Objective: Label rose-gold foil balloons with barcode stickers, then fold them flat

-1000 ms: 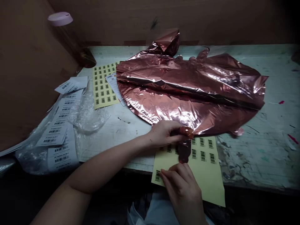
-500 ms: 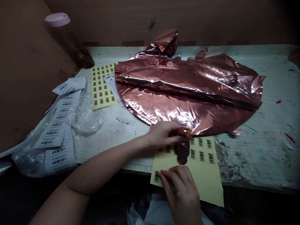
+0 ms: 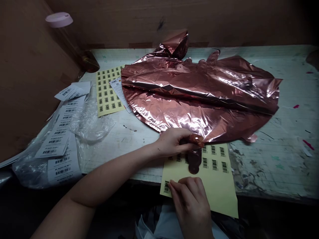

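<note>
1. Worn and paint-stained, a pale worktable (image 3: 274, 156) fills the view, with brown board walls rising at its far and left edges.
2. A deflated rose-gold foil balloon (image 3: 199, 96) lies flat across the middle of the table, creased and shiny, and its narrow tail (image 3: 194, 156) points toward the near edge.
3. The left hand (image 3: 174, 142) pinches the balloon's near rim where the tail begins, thumb and fingers closed on the foil.
4. The tail lies on top of a yellow barcode label sheet (image 3: 219, 189), which overhangs the near edge of the table.
5. The right hand (image 3: 191, 202) rests on the near left corner of this sheet, its fingers curled down and its fingertips pressed at a barcode label (image 3: 166, 187); whether it grips the label cannot be told.
6. A second yellow sheet of barcode labels (image 3: 107, 91) lies to the far left, partly tucked under the balloon's left edge.
7. Crumpled clear plastic bags (image 3: 91, 121) lie just to the near side of that sheet.
8. White barcode tags (image 3: 61, 132) are heaped along the table's left edge.
9. A bottle with a pink lid (image 3: 59, 19) leans at the far left corner.
10. A crumpled piece of rose-gold foil (image 3: 175, 43) sits just beyond the balloon, against the far wall.
</note>
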